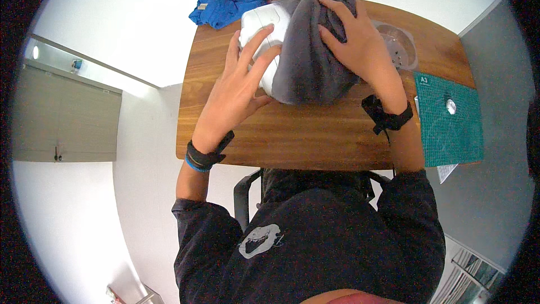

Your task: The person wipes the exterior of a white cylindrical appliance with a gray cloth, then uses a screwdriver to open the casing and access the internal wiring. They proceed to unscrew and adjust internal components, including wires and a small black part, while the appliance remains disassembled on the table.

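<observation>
A white rounded plastic object (262, 18) lies on the wooden table, partly covered by a bunched grey cloth (301, 67). My left hand (239, 84) rests over the white object's left side with fingers spread and slightly bent, the thumb low near its front edge. On the cloth's upper right, my right hand (365, 45) grips the fabric, with some fingertips hidden over the far side. Both wrists wear black straps.
A blue cloth (225, 11) lies at the table's (287, 138) back left. At the right sit a clear container (404, 50) and a green cutting mat (450, 135) with a small silvery round object (450, 107). A chair (243, 194) is below the front edge.
</observation>
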A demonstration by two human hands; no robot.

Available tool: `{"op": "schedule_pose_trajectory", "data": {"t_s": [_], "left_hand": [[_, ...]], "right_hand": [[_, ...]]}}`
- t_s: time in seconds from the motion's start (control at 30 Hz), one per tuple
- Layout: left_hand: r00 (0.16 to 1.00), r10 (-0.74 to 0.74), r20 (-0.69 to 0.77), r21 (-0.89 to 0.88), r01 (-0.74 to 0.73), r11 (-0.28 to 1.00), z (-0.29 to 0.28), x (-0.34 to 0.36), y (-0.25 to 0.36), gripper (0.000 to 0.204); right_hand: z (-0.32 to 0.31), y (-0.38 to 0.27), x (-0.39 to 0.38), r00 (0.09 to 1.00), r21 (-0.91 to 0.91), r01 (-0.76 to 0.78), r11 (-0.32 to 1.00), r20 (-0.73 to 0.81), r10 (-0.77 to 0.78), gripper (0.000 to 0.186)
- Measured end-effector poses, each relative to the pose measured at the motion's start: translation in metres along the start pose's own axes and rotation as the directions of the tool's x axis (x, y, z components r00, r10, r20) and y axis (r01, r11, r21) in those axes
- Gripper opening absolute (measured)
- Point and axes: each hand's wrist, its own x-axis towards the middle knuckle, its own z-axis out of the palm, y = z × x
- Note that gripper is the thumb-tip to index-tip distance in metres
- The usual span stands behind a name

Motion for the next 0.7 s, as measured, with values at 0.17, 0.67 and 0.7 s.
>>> {"op": "schedule_pose_trajectory", "data": {"t_s": [0.17, 0.67, 0.7], "left_hand": [[0.997, -0.046, -0.061, -0.201, 0.033, 0.979, -0.003, -0.002, -0.007, 0.109], [0.991, -0.113, -0.076, -0.157, 0.1, 0.982, 0.002, -0.005, -0.022, 0.134], [0.991, -0.117, -0.069, -0.157, 0.105, 0.982, 0.001, -0.006, -0.022, 0.134]], "right_hand": [[-0.003, 0.008, -0.003, 0.974, -0.055, 0.227, 0.972, 0.006, -0.227, 0.058], [0.028, -0.046, -0.016, 0.868, -0.034, 0.496, 0.868, -0.016, -0.497, 0.074], [0.029, -0.046, -0.016, 0.873, -0.045, 0.485, 0.873, -0.029, -0.487, 0.074]]}}
